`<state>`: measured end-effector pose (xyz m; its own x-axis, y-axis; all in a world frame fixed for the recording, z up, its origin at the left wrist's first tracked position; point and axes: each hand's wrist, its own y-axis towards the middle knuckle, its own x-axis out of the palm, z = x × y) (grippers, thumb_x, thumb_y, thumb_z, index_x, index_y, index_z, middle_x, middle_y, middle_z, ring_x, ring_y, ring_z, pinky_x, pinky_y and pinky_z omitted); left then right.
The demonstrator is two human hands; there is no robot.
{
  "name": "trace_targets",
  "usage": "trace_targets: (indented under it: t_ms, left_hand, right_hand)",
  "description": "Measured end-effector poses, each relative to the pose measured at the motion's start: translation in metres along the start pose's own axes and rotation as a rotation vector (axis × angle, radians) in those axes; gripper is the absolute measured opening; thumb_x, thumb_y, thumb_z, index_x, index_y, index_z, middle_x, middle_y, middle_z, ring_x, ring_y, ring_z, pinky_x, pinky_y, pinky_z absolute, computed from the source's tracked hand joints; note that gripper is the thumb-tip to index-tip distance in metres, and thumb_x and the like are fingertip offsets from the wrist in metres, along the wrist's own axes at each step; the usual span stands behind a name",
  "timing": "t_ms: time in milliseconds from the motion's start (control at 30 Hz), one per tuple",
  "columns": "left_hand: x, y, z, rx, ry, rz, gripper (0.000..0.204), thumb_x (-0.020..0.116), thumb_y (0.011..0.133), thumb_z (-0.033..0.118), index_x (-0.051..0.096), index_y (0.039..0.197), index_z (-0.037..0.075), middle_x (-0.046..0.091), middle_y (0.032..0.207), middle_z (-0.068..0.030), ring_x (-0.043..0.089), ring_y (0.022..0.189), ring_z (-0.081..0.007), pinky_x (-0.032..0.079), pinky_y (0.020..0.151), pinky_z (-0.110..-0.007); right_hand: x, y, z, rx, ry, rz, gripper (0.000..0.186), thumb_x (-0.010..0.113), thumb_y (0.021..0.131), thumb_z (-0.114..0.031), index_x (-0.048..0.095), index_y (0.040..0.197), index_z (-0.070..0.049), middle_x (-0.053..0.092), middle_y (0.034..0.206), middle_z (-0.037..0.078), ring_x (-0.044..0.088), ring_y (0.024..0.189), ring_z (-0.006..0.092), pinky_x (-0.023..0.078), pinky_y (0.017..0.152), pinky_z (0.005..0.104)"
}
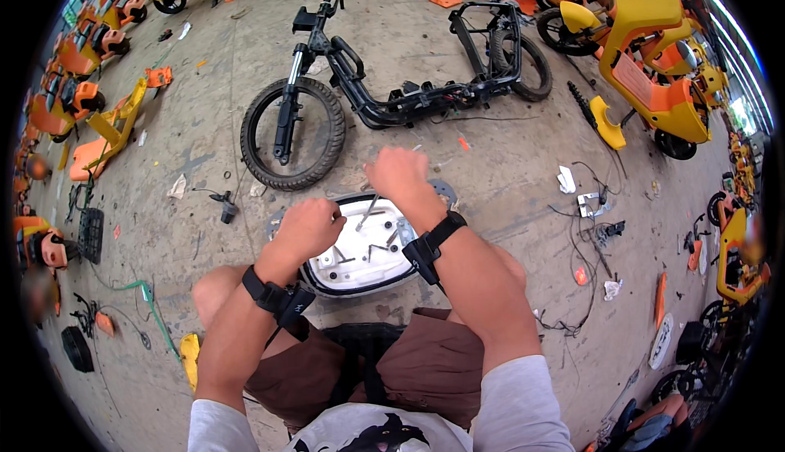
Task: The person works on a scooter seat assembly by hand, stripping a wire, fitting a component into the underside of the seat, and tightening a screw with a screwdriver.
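Between my knees lies an oval white moulded shell [382, 267] with a black rim, resembling the underside of a scooter seat. Several loose bolts [342, 253] and round black plugs are on its inner face. My right hand [398, 175] is closed above the shell's far edge. Beneath its fingers, a thin metal tool shaft [368, 212] slants down toward the shell; the handle is hidden in the fist. My left hand [309, 228] is closed at the shell's left rim, thumb and fingers pinched together. Whatever those fingers hold, if anything, is hidden.
A stripped black scooter frame [384, 110] with its front wheel [294, 172] stands just beyond. Loose cables [585, 280] lie to the right, a black part [225, 205] to the left. Yellow-orange scooters [654, 67] line the sides. At lower right, another person's leg [666, 413] shows.
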<state>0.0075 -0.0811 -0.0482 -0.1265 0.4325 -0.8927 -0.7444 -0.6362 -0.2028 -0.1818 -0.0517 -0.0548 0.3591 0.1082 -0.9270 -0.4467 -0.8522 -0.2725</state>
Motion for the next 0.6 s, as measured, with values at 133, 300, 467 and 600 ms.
trace_targets:
  t_ms: [133, 300, 467, 600]
  left_hand:
    - [-0.008, 0.003, 0.006, -0.029, -0.068, 0.090, 0.019, 0.066, 0.082, 0.017, 0.072, 0.093, 0.002, 0.069, 0.083, -0.0188, 0.065, 0.083, -0.0377, 0.052, 0.076, -0.044]
    - [-0.009, 0.007, 0.006, 0.191, -0.054, 0.505, 0.027, 0.064, 0.080, 0.006, 0.065, 0.106, 0.001, 0.066, 0.099, -0.0161, 0.057, 0.107, -0.0337, 0.048, 0.088, -0.039]
    - [-0.005, 0.009, -0.002, 0.188, 0.141, 0.472, 0.021, 0.066, 0.079, 0.010, 0.070, 0.098, 0.001, 0.069, 0.092, -0.0191, 0.063, 0.095, -0.0370, 0.050, 0.083, -0.043]
    - [-0.009, 0.003, 0.003, -0.069, 0.055, -0.060, 0.022, 0.067, 0.078, 0.019, 0.071, 0.090, 0.000, 0.068, 0.087, -0.0227, 0.064, 0.080, -0.0412, 0.052, 0.073, -0.048]
  right_hand:
    - [0.014, 0.004, 0.003, -0.191, -0.067, -0.032, 0.025, 0.062, 0.084, -0.025, 0.074, 0.097, -0.007, 0.072, 0.096, 0.015, 0.070, 0.092, 0.0313, 0.056, 0.076, 0.0408]
    - [0.022, -0.007, -0.001, -0.508, -0.007, -0.055, 0.014, 0.064, 0.079, -0.014, 0.075, 0.087, -0.009, 0.071, 0.091, 0.017, 0.070, 0.089, 0.0318, 0.055, 0.075, 0.0417]
    - [0.007, -0.021, -0.015, -0.669, -0.095, -0.215, 0.013, 0.065, 0.074, -0.008, 0.075, 0.080, -0.013, 0.071, 0.089, 0.015, 0.068, 0.088, 0.0321, 0.049, 0.083, 0.0460]
    - [0.019, -0.022, -0.014, -0.681, -0.086, -0.097, 0.006, 0.069, 0.073, -0.011, 0.074, 0.076, -0.010, 0.071, 0.089, 0.011, 0.066, 0.093, 0.0311, 0.045, 0.089, 0.0488]
